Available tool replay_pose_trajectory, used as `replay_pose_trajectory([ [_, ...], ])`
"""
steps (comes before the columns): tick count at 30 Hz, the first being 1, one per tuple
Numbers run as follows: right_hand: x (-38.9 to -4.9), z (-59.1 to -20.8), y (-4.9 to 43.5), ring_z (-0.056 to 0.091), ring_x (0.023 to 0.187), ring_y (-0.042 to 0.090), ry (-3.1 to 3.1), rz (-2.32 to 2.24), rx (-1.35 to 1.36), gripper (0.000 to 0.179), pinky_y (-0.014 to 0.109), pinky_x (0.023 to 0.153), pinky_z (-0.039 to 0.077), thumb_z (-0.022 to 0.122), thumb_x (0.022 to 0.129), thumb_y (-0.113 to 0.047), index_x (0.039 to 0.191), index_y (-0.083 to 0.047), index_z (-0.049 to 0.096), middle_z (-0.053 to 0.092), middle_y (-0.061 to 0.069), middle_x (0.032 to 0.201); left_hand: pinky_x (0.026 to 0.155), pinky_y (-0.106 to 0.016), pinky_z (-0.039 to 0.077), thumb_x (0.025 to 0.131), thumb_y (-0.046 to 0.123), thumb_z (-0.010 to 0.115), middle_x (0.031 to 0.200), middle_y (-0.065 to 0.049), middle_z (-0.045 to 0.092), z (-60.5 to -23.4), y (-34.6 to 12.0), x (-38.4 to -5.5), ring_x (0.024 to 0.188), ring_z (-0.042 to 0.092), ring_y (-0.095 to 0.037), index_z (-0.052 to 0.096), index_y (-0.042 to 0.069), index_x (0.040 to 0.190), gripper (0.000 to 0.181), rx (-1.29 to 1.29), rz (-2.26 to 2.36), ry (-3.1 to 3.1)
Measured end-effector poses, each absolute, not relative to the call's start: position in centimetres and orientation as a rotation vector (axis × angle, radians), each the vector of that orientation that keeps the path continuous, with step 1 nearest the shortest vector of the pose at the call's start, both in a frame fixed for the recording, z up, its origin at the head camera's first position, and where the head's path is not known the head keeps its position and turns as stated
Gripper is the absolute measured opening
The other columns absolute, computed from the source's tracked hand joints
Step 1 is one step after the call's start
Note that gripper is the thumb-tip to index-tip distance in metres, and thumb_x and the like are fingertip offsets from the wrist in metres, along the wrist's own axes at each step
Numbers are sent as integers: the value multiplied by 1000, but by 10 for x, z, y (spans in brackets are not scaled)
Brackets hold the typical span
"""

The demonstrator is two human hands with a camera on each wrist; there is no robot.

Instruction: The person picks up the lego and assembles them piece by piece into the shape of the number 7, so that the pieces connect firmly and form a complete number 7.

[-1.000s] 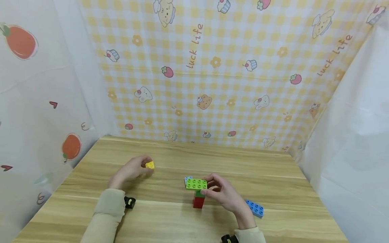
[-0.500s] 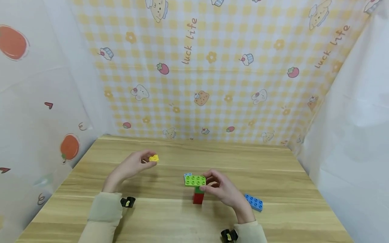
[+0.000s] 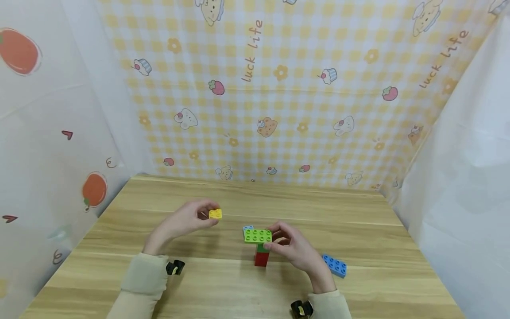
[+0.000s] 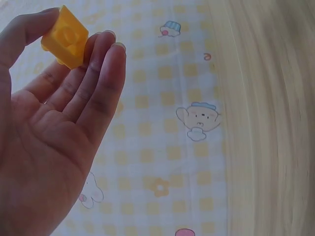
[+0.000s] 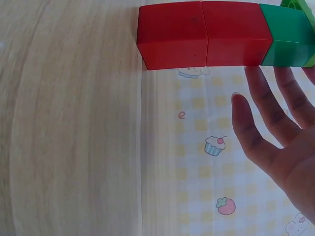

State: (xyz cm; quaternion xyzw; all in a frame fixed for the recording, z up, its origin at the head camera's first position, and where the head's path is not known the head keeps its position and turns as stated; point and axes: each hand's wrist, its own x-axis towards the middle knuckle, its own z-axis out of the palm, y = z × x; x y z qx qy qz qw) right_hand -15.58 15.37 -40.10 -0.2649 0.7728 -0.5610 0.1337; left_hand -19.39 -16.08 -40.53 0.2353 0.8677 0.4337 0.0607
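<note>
My left hand (image 3: 190, 218) pinches a small yellow toy building brick (image 3: 215, 214) between thumb and fingers, raised above the table. In the left wrist view, the thumb presses one side of the yellow brick (image 4: 65, 39), and its studs show. My right hand (image 3: 292, 249) holds the top of an upright stack, with the thumb in front and fingers behind the long light green brick (image 3: 257, 236). Below that brick, the right wrist view shows a dark green block (image 5: 288, 37) and two red blocks (image 5: 172, 37). The light green brick overhangs the stack to the left.
A light blue brick (image 3: 248, 228) is partly hidden behind the light green one. To the right of my right hand, a long blue brick (image 3: 334, 266) lies on the wooden table (image 3: 215, 288). A checked cloth (image 3: 239, 110) hangs along the table's back edge.
My left hand has lifted the yellow brick and carried it rightward, closer to the stack. The right hand keeps its place at the stack's top. The head view has shifted slightly.
</note>
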Motion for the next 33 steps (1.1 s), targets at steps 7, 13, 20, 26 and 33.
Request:
replay_pose_trajectory([
  [7, -156, -402, 154, 52, 91, 29, 2253, -1628, -793, 26, 43, 76, 43, 64, 81, -15, 104, -8, 54, 56, 7, 100, 66, -27, 48, 80, 32, 63, 88, 6, 58, -406, -149, -187, 79, 56, -11, 54, 18, 109, 33, 772, 1314, 2573],
  [13, -156, -403, 152, 54, 90, 28, 2276, -1611, -818, 25, 42, 75, 45, 63, 81, -16, 104, -10, 54, 57, 6, 100, 69, -26, 47, 80, 34, 63, 89, 7, 57, -405, -142, -182, 80, 55, -10, 54, 19, 109, 34, 821, 1271, 2580],
  [20, -157, -402, 152, 52, 91, 28, 2243, -1622, -793, 26, 43, 76, 43, 64, 81, -15, 104, -8, 54, 56, 6, 100, 68, -26, 47, 79, 35, 64, 90, 9, 58, -406, -126, -179, 80, 55, -9, 56, 20, 107, 33, 941, 1265, 2544],
  [26, -156, -401, 153, 52, 91, 28, 2239, -1630, -788, 26, 44, 77, 43, 64, 81, -15, 104, -8, 54, 56, 7, 100, 70, -25, 47, 79, 36, 63, 92, 11, 58, -408, -116, -179, 80, 55, -8, 56, 17, 109, 36, 1001, 1255, 2494],
  [33, -156, -401, 154, 52, 91, 29, 2241, -1638, -787, 26, 45, 77, 42, 64, 81, -15, 104, -8, 54, 56, 7, 100, 70, -25, 47, 80, 30, 64, 91, 11, 58, -410, -112, -179, 81, 55, -8, 56, 20, 109, 32, 992, 1263, 2472],
])
